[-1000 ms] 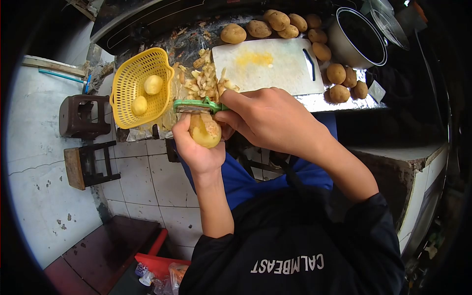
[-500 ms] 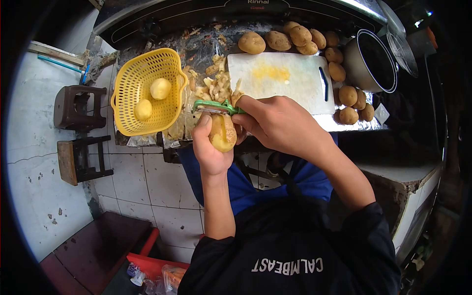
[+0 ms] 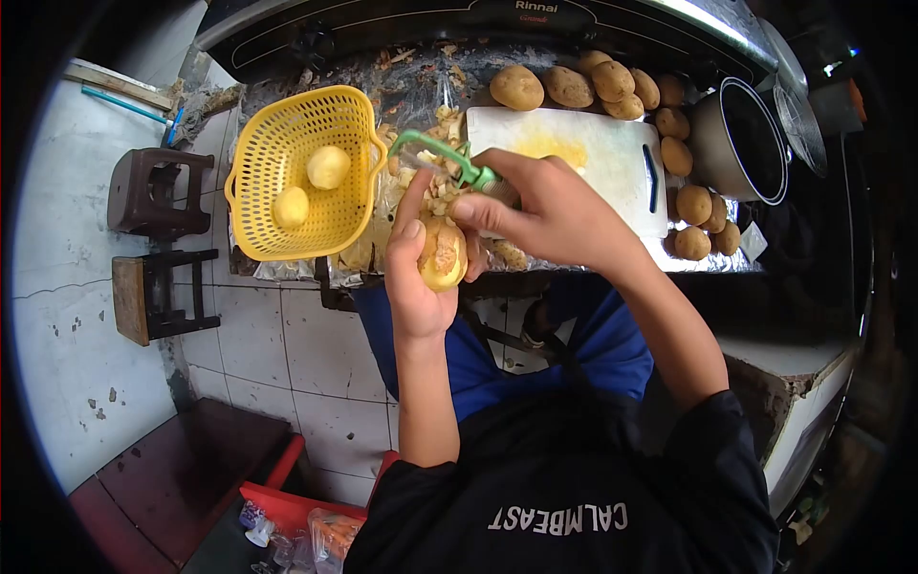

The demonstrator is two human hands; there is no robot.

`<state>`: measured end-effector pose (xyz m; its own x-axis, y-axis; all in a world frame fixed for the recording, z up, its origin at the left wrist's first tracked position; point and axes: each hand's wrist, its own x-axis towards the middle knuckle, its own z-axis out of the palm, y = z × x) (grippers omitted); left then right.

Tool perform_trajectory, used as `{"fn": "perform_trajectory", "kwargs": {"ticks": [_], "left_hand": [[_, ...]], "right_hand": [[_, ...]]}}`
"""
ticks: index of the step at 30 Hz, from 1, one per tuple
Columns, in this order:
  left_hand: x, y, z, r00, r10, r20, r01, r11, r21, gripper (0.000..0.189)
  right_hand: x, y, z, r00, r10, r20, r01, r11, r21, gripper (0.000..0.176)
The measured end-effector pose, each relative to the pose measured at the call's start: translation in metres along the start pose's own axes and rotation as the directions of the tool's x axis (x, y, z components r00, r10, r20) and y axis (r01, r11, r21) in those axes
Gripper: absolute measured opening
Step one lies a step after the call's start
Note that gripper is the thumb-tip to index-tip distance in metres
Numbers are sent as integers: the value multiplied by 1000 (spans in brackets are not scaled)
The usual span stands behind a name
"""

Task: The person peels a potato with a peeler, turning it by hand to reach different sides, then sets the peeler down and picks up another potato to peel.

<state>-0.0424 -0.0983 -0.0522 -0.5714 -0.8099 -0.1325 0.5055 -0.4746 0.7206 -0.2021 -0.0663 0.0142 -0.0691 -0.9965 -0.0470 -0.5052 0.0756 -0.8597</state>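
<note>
A partly peeled potato [image 3: 443, 260] with patches of brown skin rests in my left hand [image 3: 418, 292], fingers wrapped round it. My right hand [image 3: 545, 206] grips a green peeler [image 3: 470, 170], its blade end just above and left of the potato, apart from it. Potato peelings [image 3: 438, 196] lie on the foil-covered surface behind my hands. To the left stands a yellow basket [image 3: 251, 215] holding two peeled potatoes, one of them a pale potato [image 3: 328, 167]. At right, a white cutting board [image 3: 612, 143] has a yellowish wet stain and is partly hidden by my right hand.
Several unpeeled potatoes [image 3: 517, 88] line the board's far and right edges. A metal pot [image 3: 719, 139] stands at the right. The black stove [image 3: 430, 24] closes off the back. Two stools [image 3: 158, 191] are on the floor at left, and a red tray [image 3: 287, 507] sits low in front.
The peeler has lifted off the potato and tilted up. My left hand has turned the potato, showing a different patch of skin. The whole view has shifted slightly.
</note>
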Motion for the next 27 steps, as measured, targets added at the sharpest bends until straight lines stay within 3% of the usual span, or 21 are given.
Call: {"fn": "perform_trajectory", "kwargs": {"ticks": [1,3,4,5,7,8,10,11,14,16,18,19,21,23,25,27], "left_hand": [[1,1,1,1000,19,-25,-18,999,34,68],[2,1,-5,1000,23,-17,-22,999,48,68],[2,1,-5,999,30,-12,-29,998,54,68],[2,2,-4,999,40,-5,-39,997,60,69],[0,2,-3,999,35,-28,-34,999,22,65],[-1,1,-1,998,23,-50,-24,999,-22,62],[-4,-1,-5,999,2,-39,-5,998,-64,52],[-8,-2,-5,999,0,-39,-3,998,-63,52],[-11,2,2,997,-46,-68,42,997,-62,49],[-13,6,19,976,-31,-214,26,999,-24,47],[-15,5,15,973,-16,-229,12,1000,-16,46],[-16,3,11,970,-6,-243,4,1000,-9,45],[-22,0,6,977,38,-209,-43,999,-21,46],[-28,1,10,983,18,-185,-4,997,76,46],[-35,3,15,985,54,-162,-30,989,147,47],[-38,6,20,986,122,-114,-87,958,272,50]], "right_hand": [[-4,6,9,999,-44,31,40,993,112,44],[-6,5,16,991,-75,107,76,997,-5,44],[-5,14,31,999,-13,44,-4,930,366,40],[-7,20,32,999,-16,42,-1,930,367,40],[-4,15,29,987,154,53,-149,721,677,37],[0,14,27,987,152,53,-147,720,678,37],[13,15,18,991,115,-62,-103,980,173,41],[14,15,16,991,79,-111,-91,989,-112,43],[9,10,16,981,124,-151,-131,991,-39,47],[0,5,17,976,142,-166,-144,990,-1,49],[-20,-3,19,990,136,-30,-122,952,282,51],[-29,1,25,990,-53,-134,56,998,19,57],[-43,4,36,966,-189,-174,181,981,-62,62],[-49,3,36,982,-144,-126,138,989,-51,59],[-48,11,38,945,-269,-188,267,963,-35,64],[-56,6,33,935,-297,-191,295,955,-39,63]]}}
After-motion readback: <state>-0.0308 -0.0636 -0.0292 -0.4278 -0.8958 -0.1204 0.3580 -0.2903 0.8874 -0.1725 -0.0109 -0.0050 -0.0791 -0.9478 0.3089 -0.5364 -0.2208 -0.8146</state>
